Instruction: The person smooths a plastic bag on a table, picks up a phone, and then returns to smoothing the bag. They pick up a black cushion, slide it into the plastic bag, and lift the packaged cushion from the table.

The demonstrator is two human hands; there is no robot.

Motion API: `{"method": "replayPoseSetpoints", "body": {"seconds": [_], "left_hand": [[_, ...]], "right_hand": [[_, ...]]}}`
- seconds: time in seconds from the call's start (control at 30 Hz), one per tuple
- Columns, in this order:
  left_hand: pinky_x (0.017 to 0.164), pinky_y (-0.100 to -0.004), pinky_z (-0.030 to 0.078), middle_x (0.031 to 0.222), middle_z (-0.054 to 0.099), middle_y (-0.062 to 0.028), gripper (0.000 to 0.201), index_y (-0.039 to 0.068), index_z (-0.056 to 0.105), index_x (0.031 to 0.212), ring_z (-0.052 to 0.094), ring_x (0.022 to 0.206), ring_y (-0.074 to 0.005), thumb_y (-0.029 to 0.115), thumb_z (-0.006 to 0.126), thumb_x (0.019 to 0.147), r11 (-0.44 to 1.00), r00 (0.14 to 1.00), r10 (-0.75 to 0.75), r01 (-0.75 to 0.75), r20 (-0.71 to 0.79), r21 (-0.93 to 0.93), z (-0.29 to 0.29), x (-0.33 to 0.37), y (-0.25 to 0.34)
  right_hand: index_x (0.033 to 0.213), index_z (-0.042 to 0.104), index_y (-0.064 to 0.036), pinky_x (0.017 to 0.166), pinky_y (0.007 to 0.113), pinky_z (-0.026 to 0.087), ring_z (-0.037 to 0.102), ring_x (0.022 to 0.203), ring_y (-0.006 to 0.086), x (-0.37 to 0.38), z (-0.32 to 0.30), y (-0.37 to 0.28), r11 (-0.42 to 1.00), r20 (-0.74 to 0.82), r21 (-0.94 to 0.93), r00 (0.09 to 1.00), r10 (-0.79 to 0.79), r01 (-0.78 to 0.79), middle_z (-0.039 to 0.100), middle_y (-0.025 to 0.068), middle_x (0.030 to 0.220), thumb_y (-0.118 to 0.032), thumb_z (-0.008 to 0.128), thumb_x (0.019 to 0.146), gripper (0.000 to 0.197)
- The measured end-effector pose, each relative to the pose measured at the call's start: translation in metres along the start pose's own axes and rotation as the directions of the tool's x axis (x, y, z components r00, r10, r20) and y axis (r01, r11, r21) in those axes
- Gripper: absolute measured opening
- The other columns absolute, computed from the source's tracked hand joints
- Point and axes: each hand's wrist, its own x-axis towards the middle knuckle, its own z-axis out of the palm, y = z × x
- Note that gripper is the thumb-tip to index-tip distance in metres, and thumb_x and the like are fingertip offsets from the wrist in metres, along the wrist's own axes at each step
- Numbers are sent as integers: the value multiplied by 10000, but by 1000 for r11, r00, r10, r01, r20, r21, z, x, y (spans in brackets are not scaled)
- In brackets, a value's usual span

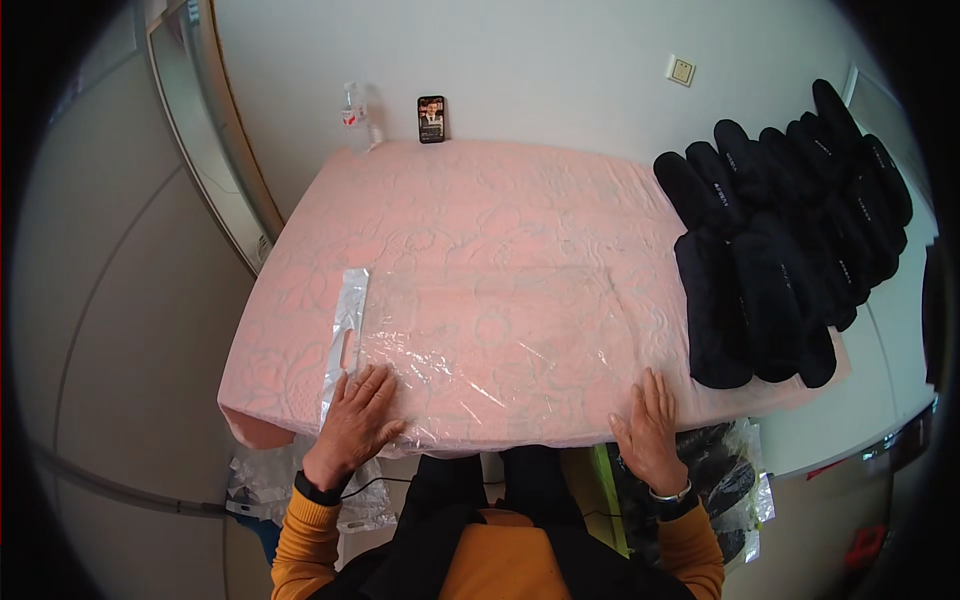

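A clear plastic bag (pixel 490 350) lies flat on the pink patterned tablecloth (pixel 480 195), its silver strip with a cut-out handle hole (pixel 349 305) at the left end. My left hand (pixel 356 418) rests palm down at the lower part of that strip, fingers stretched out and slightly apart. At the bag's right end, my right hand (pixel 650 425) lies near the table's front edge with its fingers extended. Neither hand grips anything. To the right, several long black plush cushions (pixel 775 300) are piled in rows; they look like padded rolls with small light marks.
Against the wall stand a plastic bottle (pixel 354 108) and a phone (pixel 431 120) with its screen lit. A wall socket (pixel 681 70) is above. Below the table are silver-edged bags (pixel 270 480) at left and a clear bag of black items (pixel 735 480) at right.
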Motion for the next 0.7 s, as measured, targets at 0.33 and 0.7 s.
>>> {"method": "replayPoseSetpoints", "body": {"seconds": [0.33, 0.7], "left_hand": [[1170, -545, 219, 1542, 353, -198, 608, -11, 428, 1432, 322, 1438, -358, 359, 552, 966, 984, 967, 148, -166, -206, -69, 40, 76, 104], [1186, -524, 184, 1556, 333, -202, 715, -41, 373, 1459, 305, 1448, -351, 476, 482, 979, 1000, 991, 18, -14, -132, 25, 44, 66, 54]], "right_hand": [[1441, 332, 115, 1171, 576, 176, 204, 1472, 419, 93, 31, -95, 920, -44, 208, 943, -330, 332, 256, 289, 1553, -349, 613, 917, 754], [1505, 190, 105, 1197, 548, 99, 158, 1486, 429, 98, 44, -47, 937, 80, 213, 951, -298, 276, 193, 297, 1579, -397, 561, 936, 845]]}}
